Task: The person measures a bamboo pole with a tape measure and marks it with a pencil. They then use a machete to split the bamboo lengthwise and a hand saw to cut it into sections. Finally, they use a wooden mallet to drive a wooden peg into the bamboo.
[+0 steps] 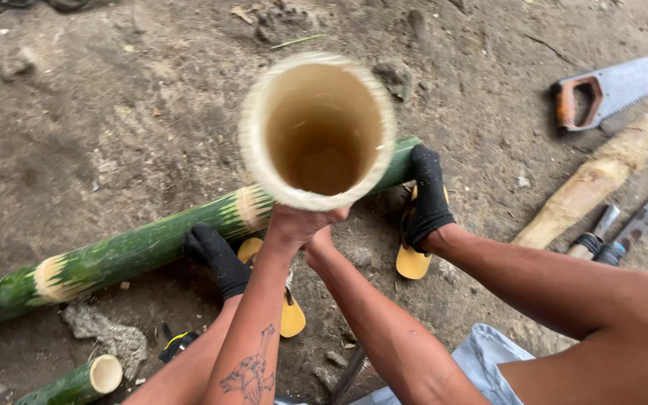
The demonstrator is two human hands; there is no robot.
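Hands are gripping a hollow bamboo section (316,131), its open end tilting up toward the camera at frame centre. Left hand (294,223) is clamping its fingers on the lower rim at 6 o'clock; right hand (318,244) is sitting just behind it, fingers hidden, grip impossible to tell. Black-socked feet are pressing a long green bamboo pole (136,251) onto the dirt floor (114,112). At 2 o'clock, a handsaw (609,90) is lying.

Bare forearms, one tattooed; seemingly pale denim shorts (489,360).
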